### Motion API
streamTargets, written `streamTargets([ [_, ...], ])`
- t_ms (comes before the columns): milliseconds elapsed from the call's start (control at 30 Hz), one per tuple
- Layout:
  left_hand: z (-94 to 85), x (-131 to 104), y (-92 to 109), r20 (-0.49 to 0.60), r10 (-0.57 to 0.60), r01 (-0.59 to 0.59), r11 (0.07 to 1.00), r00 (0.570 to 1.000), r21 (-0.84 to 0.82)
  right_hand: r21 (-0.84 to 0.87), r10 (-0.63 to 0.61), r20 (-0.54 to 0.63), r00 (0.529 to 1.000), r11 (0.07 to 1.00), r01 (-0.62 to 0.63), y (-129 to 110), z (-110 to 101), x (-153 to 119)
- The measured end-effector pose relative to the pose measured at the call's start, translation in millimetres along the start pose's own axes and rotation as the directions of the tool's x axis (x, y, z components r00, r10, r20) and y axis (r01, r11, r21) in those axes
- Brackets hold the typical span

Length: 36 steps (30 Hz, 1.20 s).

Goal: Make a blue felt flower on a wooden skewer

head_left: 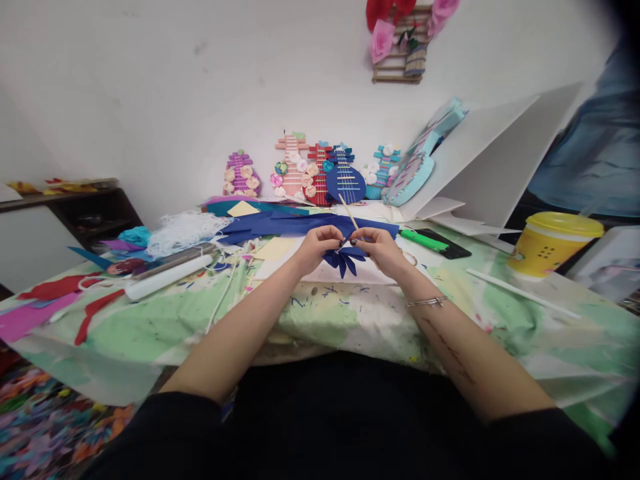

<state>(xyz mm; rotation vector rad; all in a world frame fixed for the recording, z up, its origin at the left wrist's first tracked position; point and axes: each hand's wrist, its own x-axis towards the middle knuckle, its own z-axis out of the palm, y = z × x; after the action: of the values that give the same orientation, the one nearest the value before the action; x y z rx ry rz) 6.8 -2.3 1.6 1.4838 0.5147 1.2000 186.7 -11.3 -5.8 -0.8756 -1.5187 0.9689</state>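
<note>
Between my two hands, over the white sheet on the table, is a dark blue paper flower [345, 261] with pointed petals spread downward. My left hand [320, 247] pinches its upper left side between thumb and fingers. A thin wooden stick [349, 210] slants up and to the left out of my right hand [377, 248], whose fingers are closed around it at the flower's right side. Fingertips of both hands nearly meet at the flower's top, and they hide where the stick ends. Blue paper sheets [280, 225] lie just behind my hands.
A green marker [424, 241] lies on a black flat object right of my hands. Farther right stand a yellow cup [553, 243] and a white stick [523, 293]. White yarn [185, 233] and a white glue gun [167, 277] lie left. Several lute-shaped crafts [346, 177] lean on the wall.
</note>
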Motion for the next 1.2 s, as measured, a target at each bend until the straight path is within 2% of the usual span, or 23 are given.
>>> streamTargets([
  [267,-0.6,-1,-1,0.038,-0.015,0.015,1.0,0.999,0.013,0.055,0.004,0.052,0.999,0.998,-0.007,4,0,1],
  [433,-1.4,1,0,0.073,0.014,-0.017,0.999,0.997,0.037,0.117,0.093,0.024,0.995,0.989,-0.095,0,-1,0],
  [567,-3.4,1,0,0.156,0.011,-0.025,0.996,0.988,0.09,0.156,0.161,0.064,0.985,0.973,-0.17,-4,-2,-1],
  [700,-3.4,-1,2,0.215,-0.006,-0.038,0.979,0.977,0.2,0.147,0.184,0.042,0.982,0.971,-0.188,-6,-2,-2],
  [867,-1.4,-2,5,0.235,0.056,-0.133,0.935,0.97,0.328,0.129,0.208,0.01,0.978,0.97,-0.208,-6,0,-1],
  [1033,0.5,-2,1,0.276,0.044,-0.137,0.934,0.96,0.329,0.118,0.194,-0.005,0.981,0.974,-0.192,-9,1,-3],
  [1200,0.7,-1,-5,0.266,0.078,-0.168,0.926,0.961,0.337,0.092,0.233,-0.018,0.972,0.969,-0.23,-11,2,-4],
])
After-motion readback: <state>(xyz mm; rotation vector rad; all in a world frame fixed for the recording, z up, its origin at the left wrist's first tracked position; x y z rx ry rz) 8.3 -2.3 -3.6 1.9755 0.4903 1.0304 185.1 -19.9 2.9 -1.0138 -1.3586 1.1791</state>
